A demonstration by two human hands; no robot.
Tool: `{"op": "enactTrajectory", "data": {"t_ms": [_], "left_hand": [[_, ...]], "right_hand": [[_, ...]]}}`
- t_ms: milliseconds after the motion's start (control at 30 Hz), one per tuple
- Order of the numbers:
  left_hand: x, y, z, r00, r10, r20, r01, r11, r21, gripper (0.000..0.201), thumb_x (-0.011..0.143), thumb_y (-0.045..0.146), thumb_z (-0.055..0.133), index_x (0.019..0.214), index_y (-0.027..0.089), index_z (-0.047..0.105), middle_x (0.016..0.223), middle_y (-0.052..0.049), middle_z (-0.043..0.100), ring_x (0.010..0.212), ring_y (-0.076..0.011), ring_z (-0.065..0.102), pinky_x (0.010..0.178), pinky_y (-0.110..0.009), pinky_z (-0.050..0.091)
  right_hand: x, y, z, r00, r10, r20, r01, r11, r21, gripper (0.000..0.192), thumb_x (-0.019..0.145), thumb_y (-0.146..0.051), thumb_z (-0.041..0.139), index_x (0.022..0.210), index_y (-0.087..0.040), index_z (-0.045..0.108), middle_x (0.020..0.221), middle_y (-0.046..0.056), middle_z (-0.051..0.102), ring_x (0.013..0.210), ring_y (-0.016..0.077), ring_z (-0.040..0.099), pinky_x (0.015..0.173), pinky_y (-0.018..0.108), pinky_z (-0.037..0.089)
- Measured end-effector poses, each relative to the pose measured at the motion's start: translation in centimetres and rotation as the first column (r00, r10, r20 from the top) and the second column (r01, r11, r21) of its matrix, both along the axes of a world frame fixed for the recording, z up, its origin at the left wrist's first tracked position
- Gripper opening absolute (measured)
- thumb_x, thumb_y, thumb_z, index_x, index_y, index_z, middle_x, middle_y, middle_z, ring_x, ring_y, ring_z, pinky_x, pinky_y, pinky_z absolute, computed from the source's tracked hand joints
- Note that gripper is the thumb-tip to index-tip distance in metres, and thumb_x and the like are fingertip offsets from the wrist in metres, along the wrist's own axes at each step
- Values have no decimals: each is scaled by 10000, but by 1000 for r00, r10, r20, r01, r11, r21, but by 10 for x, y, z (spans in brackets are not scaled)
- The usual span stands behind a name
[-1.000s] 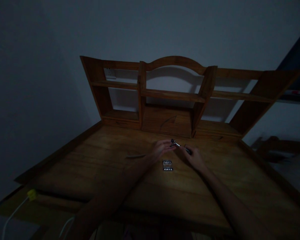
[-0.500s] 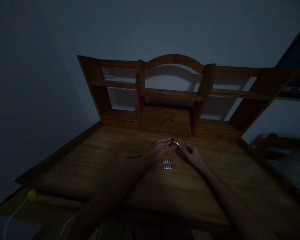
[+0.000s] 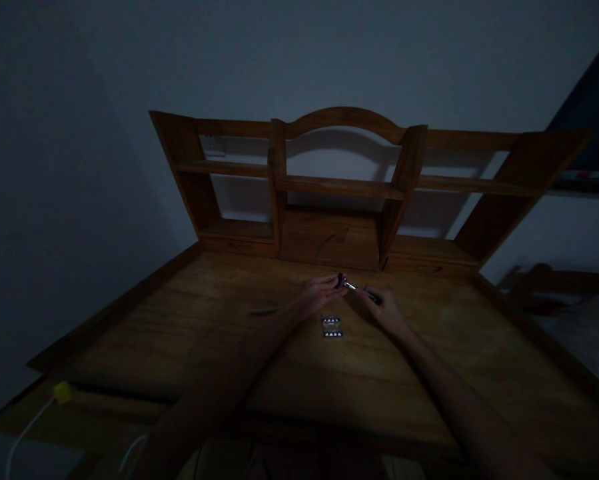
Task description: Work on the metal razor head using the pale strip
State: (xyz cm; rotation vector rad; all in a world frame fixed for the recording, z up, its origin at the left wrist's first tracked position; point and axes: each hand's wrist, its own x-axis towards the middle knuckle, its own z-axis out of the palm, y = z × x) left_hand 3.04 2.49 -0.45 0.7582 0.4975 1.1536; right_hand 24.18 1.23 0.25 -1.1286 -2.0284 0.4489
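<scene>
My left hand (image 3: 323,292) is closed around the dark head end of a slim hand tool, above the middle of the desk. The tool has a shiny metal shaft (image 3: 350,286) and a dark handle (image 3: 374,298); its exact kind is hard to make out in the dim light. My right hand (image 3: 386,310) grips that handle, with fingers wrapped round it. Just below the hands, a small holder (image 3: 332,327) with two rows of shiny metal pieces lies on the desk. A thin stick-like object (image 3: 264,311) lies left of it, partly behind my left forearm.
A wooden desk (image 3: 189,327) spreads under both arms. At its back rises a wooden shelf unit (image 3: 342,190) against the wall. At the lower left are a yellow piece (image 3: 63,392) on a white cord and another white cable (image 3: 132,450).
The whole view has shifted slightly. Both hands keep hold of the tool, and its head is turned a little differently at my left fingers. The holder stays where it lies.
</scene>
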Motion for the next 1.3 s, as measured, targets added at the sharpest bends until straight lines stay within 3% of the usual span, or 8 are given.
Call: {"op": "enactTrajectory", "data": {"t_ms": [367,733,1133,1300], "left_hand": [[-2,-3,0,995,-101,-17,102,990,98,259,845,72,619,1088,90,709,1179,-136,678,1041,-205,663,1103,-393,389],[-4,-4,0,992,-104,-67,111,987,118,291,829,126,673,1119,116,704,1219,-129,663,1085,-206,644,1107,-378,380],[-10,-4,1,978,-154,-140,171,978,115,326,792,148,725,1115,116,700,1246,-151,647,1118,-240,633,1100,-416,392],[-10,-4,0,972,-144,-184,164,981,99,322,785,152,728,1105,120,705,1228,-147,658,1103,-230,637,1084,-405,408]], "right_hand": [[-1,-3,5,998,49,-25,-50,999,-15,436,931,-503,479,667,-164,553,579,-33,431,547,110,409,518,243,276],[1,-3,6,995,90,-50,-92,995,-33,451,927,-523,477,648,-171,511,580,-35,408,550,108,388,512,242,262],[4,-7,15,992,124,10,-123,991,-59,456,924,-541,465,702,-168,607,620,-8,529,584,134,464,539,245,314],[5,-9,17,986,161,36,-158,984,-77,434,935,-525,458,812,-170,674,704,6,614,616,149,508,567,250,335]]}}
